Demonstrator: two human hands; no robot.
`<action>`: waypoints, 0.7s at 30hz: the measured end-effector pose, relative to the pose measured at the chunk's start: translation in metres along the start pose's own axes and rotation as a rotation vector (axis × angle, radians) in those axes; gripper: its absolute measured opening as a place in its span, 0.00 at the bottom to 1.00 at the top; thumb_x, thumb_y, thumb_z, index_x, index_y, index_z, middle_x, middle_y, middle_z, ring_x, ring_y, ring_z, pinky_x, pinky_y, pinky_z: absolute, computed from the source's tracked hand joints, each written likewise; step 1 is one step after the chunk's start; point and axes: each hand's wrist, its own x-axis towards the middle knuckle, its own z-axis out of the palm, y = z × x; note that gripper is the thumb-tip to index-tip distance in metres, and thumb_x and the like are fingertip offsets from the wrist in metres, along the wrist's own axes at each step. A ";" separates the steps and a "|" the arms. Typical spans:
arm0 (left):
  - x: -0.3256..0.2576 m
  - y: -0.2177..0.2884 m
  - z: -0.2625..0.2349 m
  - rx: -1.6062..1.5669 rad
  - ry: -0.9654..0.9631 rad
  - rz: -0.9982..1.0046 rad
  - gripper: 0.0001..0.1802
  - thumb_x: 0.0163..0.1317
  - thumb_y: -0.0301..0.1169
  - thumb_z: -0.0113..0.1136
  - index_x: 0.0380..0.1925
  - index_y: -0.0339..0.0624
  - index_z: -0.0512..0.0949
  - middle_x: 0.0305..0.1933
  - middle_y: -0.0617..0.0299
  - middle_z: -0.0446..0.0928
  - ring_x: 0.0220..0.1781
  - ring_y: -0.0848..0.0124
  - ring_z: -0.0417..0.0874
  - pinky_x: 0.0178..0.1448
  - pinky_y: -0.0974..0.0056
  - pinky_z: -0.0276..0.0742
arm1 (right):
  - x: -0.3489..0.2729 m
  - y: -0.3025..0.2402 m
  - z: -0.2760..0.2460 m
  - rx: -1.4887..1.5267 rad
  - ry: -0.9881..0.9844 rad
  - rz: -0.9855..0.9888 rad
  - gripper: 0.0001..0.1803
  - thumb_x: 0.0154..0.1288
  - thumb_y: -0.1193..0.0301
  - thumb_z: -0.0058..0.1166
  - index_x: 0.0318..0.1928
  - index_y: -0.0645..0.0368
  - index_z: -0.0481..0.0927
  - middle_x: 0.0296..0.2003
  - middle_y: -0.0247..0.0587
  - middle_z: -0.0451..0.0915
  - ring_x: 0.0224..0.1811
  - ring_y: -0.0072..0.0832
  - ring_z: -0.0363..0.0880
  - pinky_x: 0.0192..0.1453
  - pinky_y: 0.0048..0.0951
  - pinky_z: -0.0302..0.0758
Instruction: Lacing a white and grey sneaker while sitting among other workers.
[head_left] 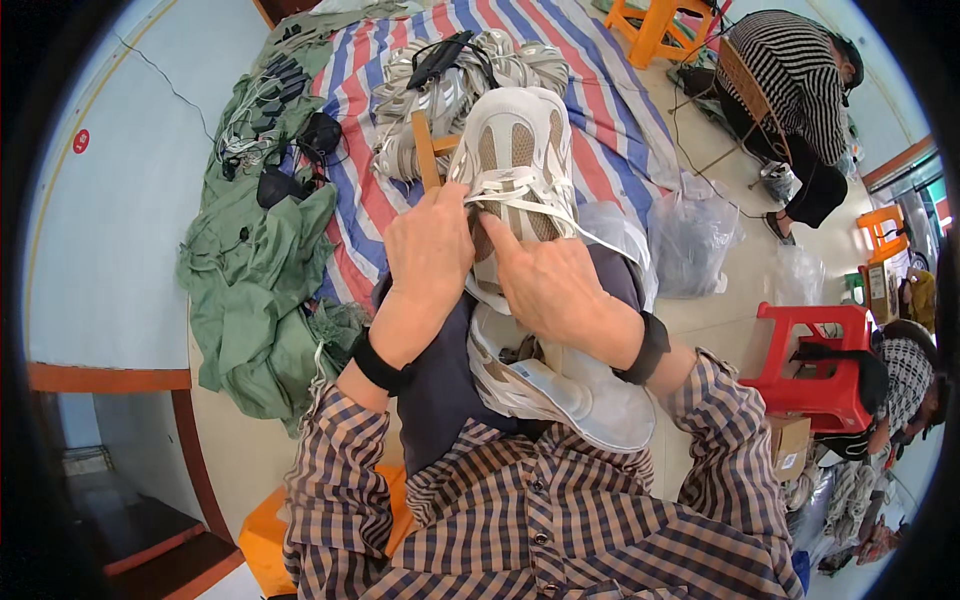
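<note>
A white and beige sneaker (520, 150) stands on my lap with its toe pointing away from me. My left hand (428, 250) grips its near left side, thumb by the white laces (520, 190). My right hand (548, 280) pinches the laces at the tongue, index finger pointing up along them. A second white sneaker (560, 385) lies on its side on my lap under my right wrist. Both wrists wear black bands, and my sleeves are brown plaid.
A pile of similar sneakers (450, 95) lies on a striped red, white and blue sheet (610, 130) ahead. A green cloth (250, 270) lies left. Clear plastic bags (690, 235), a red stool (815, 355), orange stools (655, 25) and two seated people (790, 90) are on the right.
</note>
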 end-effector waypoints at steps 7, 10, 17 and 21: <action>0.004 -0.003 -0.008 -0.084 -0.038 0.064 0.10 0.56 0.24 0.54 0.38 0.39 0.78 0.32 0.46 0.80 0.35 0.48 0.81 0.38 0.51 0.75 | 0.015 0.009 0.007 0.238 0.244 0.035 0.12 0.64 0.69 0.49 0.44 0.63 0.70 0.18 0.47 0.78 0.18 0.45 0.78 0.23 0.42 0.71; 0.005 -0.004 -0.012 -0.130 -0.077 0.079 0.10 0.55 0.22 0.52 0.38 0.38 0.77 0.32 0.45 0.79 0.36 0.47 0.80 0.40 0.49 0.74 | 0.029 0.008 0.009 -0.100 0.150 -0.017 0.10 0.66 0.66 0.48 0.37 0.61 0.69 0.14 0.47 0.76 0.16 0.45 0.77 0.21 0.42 0.70; -0.004 0.009 -0.032 -0.271 -0.150 0.008 0.16 0.55 0.24 0.55 0.46 0.39 0.76 0.48 0.43 0.77 0.48 0.48 0.78 0.50 0.53 0.73 | 0.012 0.005 -0.010 0.298 0.156 -0.104 0.07 0.62 0.71 0.48 0.30 0.61 0.71 0.18 0.48 0.75 0.20 0.46 0.77 0.25 0.39 0.72; -0.013 0.010 -0.044 -0.199 -0.076 0.559 0.20 0.53 0.21 0.53 0.49 0.39 0.73 0.57 0.45 0.70 0.50 0.50 0.78 0.50 0.51 0.75 | -0.051 0.000 -0.061 0.868 -0.107 -0.353 0.05 0.64 0.74 0.48 0.30 0.61 0.72 0.18 0.43 0.69 0.15 0.37 0.68 0.23 0.30 0.68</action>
